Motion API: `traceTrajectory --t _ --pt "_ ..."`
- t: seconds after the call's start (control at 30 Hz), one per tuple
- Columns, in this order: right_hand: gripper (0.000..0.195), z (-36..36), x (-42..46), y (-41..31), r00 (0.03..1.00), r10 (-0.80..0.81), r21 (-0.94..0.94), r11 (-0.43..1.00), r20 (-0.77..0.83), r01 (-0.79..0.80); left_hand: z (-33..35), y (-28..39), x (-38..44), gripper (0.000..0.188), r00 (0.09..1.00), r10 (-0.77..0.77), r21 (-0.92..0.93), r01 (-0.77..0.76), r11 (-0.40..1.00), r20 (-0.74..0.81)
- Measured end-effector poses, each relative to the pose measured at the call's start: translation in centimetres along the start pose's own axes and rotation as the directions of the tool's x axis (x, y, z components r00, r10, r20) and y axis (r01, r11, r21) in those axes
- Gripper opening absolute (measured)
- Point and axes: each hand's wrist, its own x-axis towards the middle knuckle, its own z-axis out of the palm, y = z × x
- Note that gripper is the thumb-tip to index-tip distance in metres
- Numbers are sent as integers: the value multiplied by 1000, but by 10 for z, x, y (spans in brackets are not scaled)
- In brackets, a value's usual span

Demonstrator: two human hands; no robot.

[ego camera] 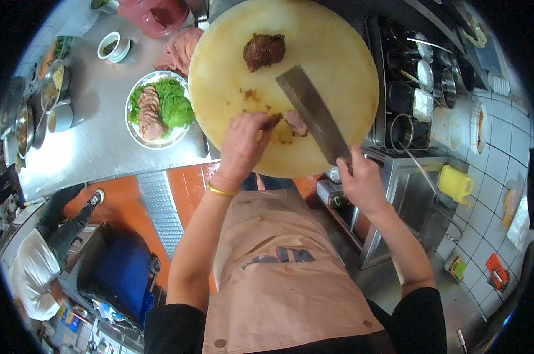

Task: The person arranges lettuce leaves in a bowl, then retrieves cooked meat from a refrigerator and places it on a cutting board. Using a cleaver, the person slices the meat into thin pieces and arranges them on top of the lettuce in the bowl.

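My right hand (363,181) grips the handle of a Chinese cleaver (315,117), its broad blade slanting up and left over a round, yellowed chopping board (346,84). My left hand (245,139) pinches a small dark-edged piece of meat (274,120) at its fingertips. A pale pink slice of meat (296,123) lies against the blade's left side. Further back on the board sits a browned chunk of cooked meat (264,52). Brown juice and crumbs (251,95) mark the board. Left of it, a plate (134,137) bears overlapping meat slices (149,113) on green lettuce (174,101).
A steel counter (94,155) carries a pink cloth (180,51), a red pot (154,15), a white cup (113,47) and bowls. Seasoning containers (399,97) with ladles stand right of the board. Behind at lower left are another person (37,270) and a blue-topped bin (116,270).
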Motion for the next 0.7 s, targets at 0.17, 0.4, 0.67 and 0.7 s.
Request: traceTrajectory --t 0.17,0.4,0.67,0.7 --pt "21 17 -21 13 992 -101 -60 993 71 105 -39 -12 37 34 915 -310 -179 269 946 -260" --pt "18 20 -39 33 979 -125 -158 976 162 150 -4 12 121 35 918 -301 -350 379 857 259" --pt "20 24 -45 38 986 -124 -159 977 116 141 10 -18 160 61 981 36 360 -104 927 190" --pt "22 26 -43 39 985 -105 -182 975 139 130 10 -26 161 63 962 -38 377 -70 924 272"
